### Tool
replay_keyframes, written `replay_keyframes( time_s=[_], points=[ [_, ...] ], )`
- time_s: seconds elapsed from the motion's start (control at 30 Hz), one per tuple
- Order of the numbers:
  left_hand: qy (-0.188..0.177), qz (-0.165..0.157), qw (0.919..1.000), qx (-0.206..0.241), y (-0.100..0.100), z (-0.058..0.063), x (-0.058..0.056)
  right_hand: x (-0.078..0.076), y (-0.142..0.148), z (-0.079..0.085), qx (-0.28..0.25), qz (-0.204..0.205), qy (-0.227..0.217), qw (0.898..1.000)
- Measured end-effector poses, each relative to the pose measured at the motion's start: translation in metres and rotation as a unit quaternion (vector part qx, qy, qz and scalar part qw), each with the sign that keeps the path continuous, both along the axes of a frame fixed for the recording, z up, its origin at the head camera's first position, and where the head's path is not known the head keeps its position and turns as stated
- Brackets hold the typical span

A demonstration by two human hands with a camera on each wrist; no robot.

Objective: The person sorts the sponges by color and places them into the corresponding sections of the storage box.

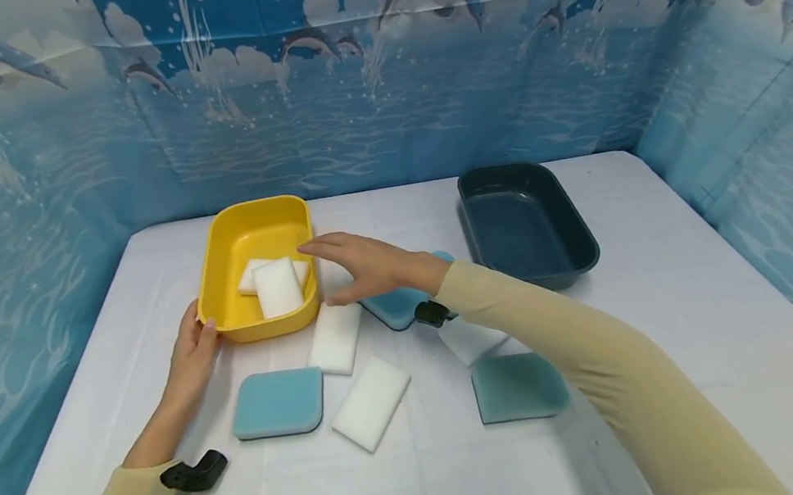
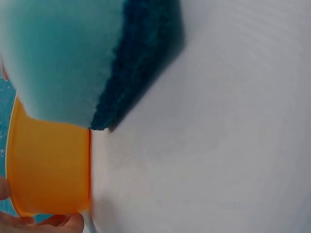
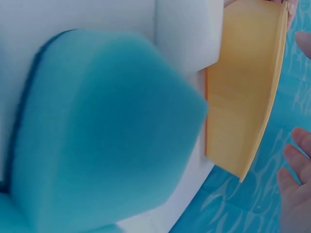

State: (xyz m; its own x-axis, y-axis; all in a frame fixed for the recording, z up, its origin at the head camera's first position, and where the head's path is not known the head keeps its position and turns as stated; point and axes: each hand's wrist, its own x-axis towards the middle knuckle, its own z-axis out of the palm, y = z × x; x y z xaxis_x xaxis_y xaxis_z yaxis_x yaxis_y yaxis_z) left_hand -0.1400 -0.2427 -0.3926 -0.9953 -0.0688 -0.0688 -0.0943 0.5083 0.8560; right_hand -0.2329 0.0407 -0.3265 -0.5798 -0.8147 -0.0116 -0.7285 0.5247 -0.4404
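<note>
At the near left corner of a yellow tub (image 1: pixel 261 330), my left hand (image 1: pixel 190 355) grips the wall, thumb at the rim. Two white sponges (image 1: pixel 278 287) lie inside the tub, one partly on the other. My right hand (image 1: pixel 372 263) hovers by the tub's right rim with fingers extended and nothing held. Below it, a white sponge (image 1: pixel 336 337) lies against the tub's near right side, beside a blue sponge (image 1: pixel 396 307) partly hidden by that hand and wrist. In the left wrist view, another blue sponge (image 2: pixel 63 58) with a dark scouring layer looms close.
A dark teal tub (image 1: pixel 527 223) stands at the back right, its inside bare. Nearer lie a blue sponge (image 1: pixel 278 404), a white sponge (image 1: pixel 371 403) and a green-blue sponge (image 1: pixel 518 388). Another white sponge (image 1: pixel 471 340) is partly under the right sleeve. A dolphin-print curtain (image 1: pixel 380 117) surrounds the table.
</note>
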Motion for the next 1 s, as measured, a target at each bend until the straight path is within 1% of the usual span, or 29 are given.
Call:
replay_keyframes(
  time_s=[0.23, 0.47, 0.77, 1.0],
  points=[
    [-0.007, 0.000, 1.0000, -0.003, 0.001, 0.000, -0.002, 0.004, 0.013, -0.005, 0.020, -0.024, 0.007, 1.000],
    [-0.009, 0.000, 1.0000, -0.003, 0.000, -0.001, -0.001, 0.006, 0.021, -0.009, 0.021, -0.018, 0.021, 0.999],
    [-0.008, 0.001, 1.0000, -0.004, 0.000, 0.000, 0.000, 0.012, 0.031, -0.008, 0.012, -0.027, 0.003, 1.000],
    [-0.007, 0.007, 0.9999, -0.006, 0.000, -0.001, 0.000, 0.017, 0.042, -0.012, 0.007, -0.029, -0.003, 1.000]
  ],
)
